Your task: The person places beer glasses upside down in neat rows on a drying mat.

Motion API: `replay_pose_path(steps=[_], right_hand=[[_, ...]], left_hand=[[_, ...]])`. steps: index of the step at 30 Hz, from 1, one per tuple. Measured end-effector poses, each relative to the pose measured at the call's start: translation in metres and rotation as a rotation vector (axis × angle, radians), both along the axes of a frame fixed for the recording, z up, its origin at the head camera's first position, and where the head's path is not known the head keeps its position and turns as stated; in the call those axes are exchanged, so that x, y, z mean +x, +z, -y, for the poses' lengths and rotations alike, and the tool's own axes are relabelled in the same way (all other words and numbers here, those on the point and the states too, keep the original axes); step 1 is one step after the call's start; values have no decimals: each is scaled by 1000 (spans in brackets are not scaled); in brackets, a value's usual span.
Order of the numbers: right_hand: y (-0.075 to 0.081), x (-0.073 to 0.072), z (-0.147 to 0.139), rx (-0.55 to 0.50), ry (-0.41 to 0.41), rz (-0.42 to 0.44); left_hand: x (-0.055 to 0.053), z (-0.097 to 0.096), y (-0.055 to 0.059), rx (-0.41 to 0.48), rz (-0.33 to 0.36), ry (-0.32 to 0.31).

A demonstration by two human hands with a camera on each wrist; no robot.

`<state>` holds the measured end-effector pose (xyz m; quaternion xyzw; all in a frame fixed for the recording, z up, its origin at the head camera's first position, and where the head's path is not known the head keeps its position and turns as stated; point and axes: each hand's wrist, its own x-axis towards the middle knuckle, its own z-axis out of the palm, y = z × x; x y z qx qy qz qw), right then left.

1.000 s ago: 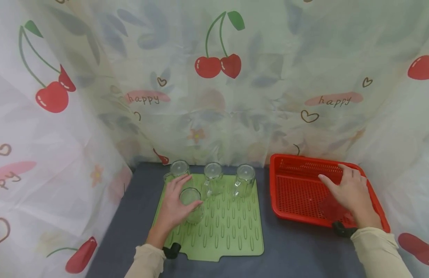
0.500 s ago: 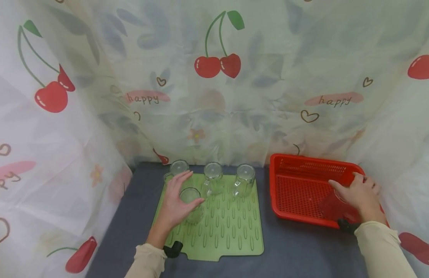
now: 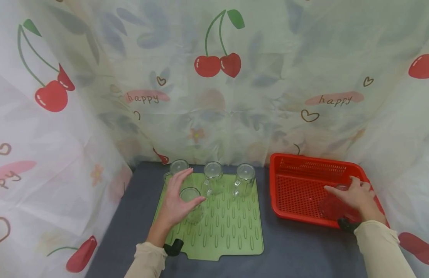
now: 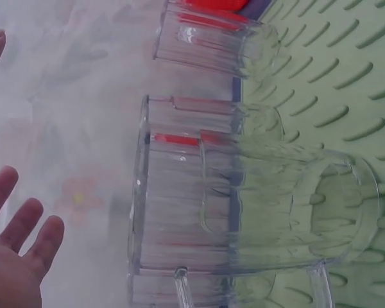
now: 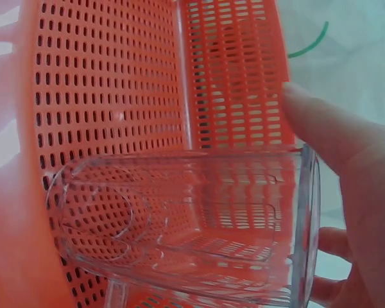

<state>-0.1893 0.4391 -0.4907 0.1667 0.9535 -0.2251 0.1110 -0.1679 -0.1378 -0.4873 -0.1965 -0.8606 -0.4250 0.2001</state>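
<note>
My left hand (image 3: 176, 204), fingers spread, hovers around the top of a clear glass mug (image 3: 190, 196) on the green ribbed mat (image 3: 235, 241). In the left wrist view its fingers (image 4: 43, 247) stand apart from the glass mugs. My right hand (image 3: 358, 197) reaches over the red basket (image 3: 299, 220), where a single glass mug (image 5: 212, 224) stands at the right end. Its thumb (image 5: 327, 128) is stretched out beside that mug's upper edge, with other fingers on the far side, partly hidden behind the glass.
Behind the left hand, a row of glass mugs lines the mat's back edge: a left mug (image 3: 179, 166), a middle mug (image 3: 213, 172) and a right mug (image 3: 245, 175). The dark grey tabletop (image 3: 287, 251) meets a printed curtain (image 3: 214, 116) at the back and sides.
My right hand has moved rightward and lower over the mug in the basket, then slightly back left. My left hand has hardly moved, its fingers a little wider apart.
</note>
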Motion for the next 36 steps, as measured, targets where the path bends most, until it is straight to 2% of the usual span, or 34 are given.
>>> replay_pose_path(steps=[3, 8, 15, 23, 31, 36], right_hand=[[0, 2, 3, -17, 38, 29], [-2, 3, 5, -49, 51, 68], [-5, 2, 1, -68, 52, 40], [-2, 3, 5, -50, 72, -4], [7, 5, 17, -39, 122, -150], [15, 7, 29, -54, 114, -217]], left_hand=[[1, -1, 2, 28, 26, -20], [3, -1, 3, 104, 85, -59], [5, -3, 0, 155, 138, -75], [6, -4, 0, 172, 151, -89], [5, -6, 0, 177, 168, -94], [6, -7, 0, 186, 168, -93]])
